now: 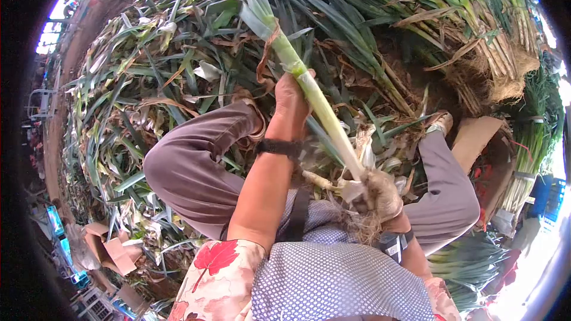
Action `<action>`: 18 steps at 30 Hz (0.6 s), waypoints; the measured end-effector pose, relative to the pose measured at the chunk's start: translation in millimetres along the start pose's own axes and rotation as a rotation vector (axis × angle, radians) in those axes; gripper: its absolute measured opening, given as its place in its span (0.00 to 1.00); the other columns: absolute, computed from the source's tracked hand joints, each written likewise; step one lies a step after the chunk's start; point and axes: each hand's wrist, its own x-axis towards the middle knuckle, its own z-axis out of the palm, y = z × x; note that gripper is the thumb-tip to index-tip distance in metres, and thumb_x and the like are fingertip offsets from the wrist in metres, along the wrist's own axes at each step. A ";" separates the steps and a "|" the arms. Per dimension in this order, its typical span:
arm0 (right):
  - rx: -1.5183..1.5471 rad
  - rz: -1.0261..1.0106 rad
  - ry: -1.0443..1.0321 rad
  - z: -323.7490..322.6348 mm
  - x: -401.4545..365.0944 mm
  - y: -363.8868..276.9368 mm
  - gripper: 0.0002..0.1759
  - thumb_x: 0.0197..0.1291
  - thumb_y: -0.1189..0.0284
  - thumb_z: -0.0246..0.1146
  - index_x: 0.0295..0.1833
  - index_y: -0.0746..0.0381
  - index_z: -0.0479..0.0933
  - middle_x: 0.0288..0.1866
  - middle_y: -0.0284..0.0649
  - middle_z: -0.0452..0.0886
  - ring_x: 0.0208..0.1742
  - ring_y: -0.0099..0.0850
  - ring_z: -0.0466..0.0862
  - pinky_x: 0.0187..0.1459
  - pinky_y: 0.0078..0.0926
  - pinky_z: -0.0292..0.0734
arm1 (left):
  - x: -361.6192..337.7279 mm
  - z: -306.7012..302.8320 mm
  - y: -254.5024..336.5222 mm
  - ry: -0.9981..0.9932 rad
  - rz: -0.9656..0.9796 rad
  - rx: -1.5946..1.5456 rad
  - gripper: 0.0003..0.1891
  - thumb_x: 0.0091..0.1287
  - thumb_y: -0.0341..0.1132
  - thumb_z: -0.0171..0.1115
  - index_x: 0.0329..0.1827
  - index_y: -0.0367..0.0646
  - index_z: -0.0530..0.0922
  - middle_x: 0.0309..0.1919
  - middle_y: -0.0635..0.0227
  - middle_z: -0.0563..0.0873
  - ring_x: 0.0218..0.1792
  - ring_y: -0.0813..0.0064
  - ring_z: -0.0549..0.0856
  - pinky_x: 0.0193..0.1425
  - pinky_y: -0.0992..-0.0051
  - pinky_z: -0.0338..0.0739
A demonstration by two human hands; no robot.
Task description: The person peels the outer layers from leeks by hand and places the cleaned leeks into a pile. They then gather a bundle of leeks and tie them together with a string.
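A long leek (324, 116) slants across the middle of the view, its green leafy top away from me and its pale root end near my lap. My left hand (291, 98) is closed around the upper stalk, just below a dry brown leaf that hangs from it. Near my lap, my right hand (383, 193) is closed at the root end, among tangled roots (363, 226) that partly hide the fingers. Loose pale peelings (366, 148) lie just beyond that hand.
A deep heap of leek leaves (137, 95) spreads ahead and to the left. Rooted leek bundles (499, 65) lie at upper right; tied greens (523, 160) stand below them. Cardboard (476, 137) is beside my right knee, and a torn box (113, 249) sits at lower left.
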 end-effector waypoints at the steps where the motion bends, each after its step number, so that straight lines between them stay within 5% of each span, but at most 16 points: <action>1: -0.092 -0.139 0.083 32.1 -5.3 -13.3 0.27 0.57 0.55 0.54 0.47 0.71 0.71 0.19 0.35 0.74 0.11 0.19 0.65 0.11 0.15 0.57 | -3.0 -2.9 -1.0 -0.157 -0.088 -0.055 0.08 0.61 0.38 0.54 0.29 0.44 0.72 0.19 0.70 0.75 0.18 0.74 0.75 0.22 0.77 0.72; 2: -0.049 -0.117 0.037 36.2 -3.4 -19.0 0.27 0.58 0.55 0.54 0.47 0.71 0.71 0.18 0.35 0.74 0.11 0.19 0.66 0.10 0.15 0.57 | -9.2 2.3 -7.3 -0.062 -0.206 -0.158 0.08 0.62 0.38 0.53 0.30 0.43 0.72 0.19 0.71 0.74 0.17 0.74 0.75 0.22 0.78 0.71; 3: -0.007 -0.099 -0.008 38.4 -1.0 -24.1 0.27 0.59 0.54 0.53 0.47 0.71 0.71 0.18 0.34 0.73 0.11 0.19 0.66 0.10 0.15 0.57 | 2.7 -29.6 -30.3 -0.375 -0.365 -0.098 0.11 0.60 0.40 0.60 0.34 0.41 0.72 0.25 0.71 0.76 0.26 0.78 0.78 0.25 0.79 0.73; 4: 0.034 -0.083 -0.052 39.3 1.9 -28.3 0.28 0.59 0.54 0.53 0.47 0.71 0.71 0.17 0.34 0.73 0.11 0.19 0.66 0.10 0.15 0.57 | -17.2 -28.7 -40.6 -0.585 -0.143 0.614 0.11 0.60 0.39 0.61 0.36 0.40 0.73 0.27 0.72 0.77 0.28 0.81 0.77 0.26 0.80 0.73; 5: 0.098 -0.008 -0.021 31.2 12.9 -23.9 0.27 0.60 0.54 0.53 0.45 0.71 0.71 0.17 0.34 0.73 0.09 0.19 0.65 0.08 0.13 0.55 | -68.6 2.4 -45.7 -0.342 -0.097 0.750 0.11 0.59 0.37 0.61 0.39 0.41 0.73 0.30 0.73 0.78 0.30 0.83 0.77 0.29 0.81 0.74; 6: 0.131 -0.029 -0.033 33.0 13.6 -27.6 0.26 0.60 0.54 0.54 0.45 0.70 0.72 0.20 0.34 0.74 0.13 0.19 0.68 0.12 0.13 0.59 | -61.9 -33.9 -83.8 -0.398 -0.321 0.621 0.13 0.59 0.37 0.62 0.43 0.42 0.73 0.36 0.72 0.78 0.34 0.82 0.77 0.34 0.83 0.74; 9: 0.287 0.003 -0.198 23.2 17.2 -28.8 0.24 0.59 0.55 0.56 0.44 0.68 0.74 0.26 0.35 0.78 0.23 0.18 0.76 0.21 0.12 0.69 | -119.9 -40.4 -73.4 -0.635 -0.259 1.052 0.24 0.59 0.40 0.59 0.58 0.41 0.69 0.49 0.60 0.78 0.49 0.67 0.78 0.56 0.69 0.69; 12: -0.038 -0.123 -0.098 29.2 17.4 -36.7 0.22 0.59 0.57 0.56 0.43 0.69 0.74 0.28 0.36 0.79 0.26 0.21 0.77 0.26 0.14 0.71 | -97.4 -82.7 -95.0 -0.625 -0.174 1.173 0.21 0.58 0.37 0.59 0.55 0.42 0.72 0.46 0.58 0.80 0.49 0.63 0.78 0.55 0.68 0.69; 13: -0.122 -0.136 -0.057 32.2 15.2 -41.7 0.21 0.59 0.59 0.57 0.42 0.70 0.74 0.28 0.38 0.79 0.27 0.22 0.77 0.29 0.15 0.72 | -82.1 -76.0 -88.0 -0.514 0.012 1.430 0.16 0.60 0.35 0.55 0.50 0.41 0.74 0.44 0.56 0.81 0.47 0.61 0.80 0.51 0.67 0.72; 15: -0.222 -0.216 -0.022 39.2 10.0 -42.8 0.20 0.59 0.60 0.57 0.41 0.70 0.75 0.29 0.38 0.79 0.28 0.23 0.78 0.32 0.17 0.73 | -55.4 -35.3 -54.5 -0.116 0.061 1.309 0.13 0.66 0.37 0.47 0.43 0.36 0.74 0.35 0.61 0.81 0.34 0.67 0.81 0.37 0.72 0.76; 17: -0.220 -0.242 0.017 37.4 11.8 -32.6 0.19 0.58 0.62 0.58 0.41 0.70 0.75 0.29 0.38 0.80 0.29 0.24 0.78 0.34 0.21 0.72 | -40.5 -11.1 -13.0 0.008 0.159 0.279 0.09 0.66 0.36 0.50 0.42 0.41 0.73 0.33 0.68 0.80 0.32 0.74 0.79 0.38 0.73 0.76; 18: -0.336 -0.230 0.057 37.2 11.3 -30.7 0.19 0.58 0.62 0.59 0.41 0.69 0.75 0.28 0.38 0.80 0.29 0.23 0.78 0.33 0.22 0.72 | -35.1 -4.2 4.3 -0.027 0.215 0.187 0.13 0.68 0.41 0.46 0.46 0.41 0.71 0.34 0.67 0.79 0.33 0.72 0.80 0.41 0.71 0.77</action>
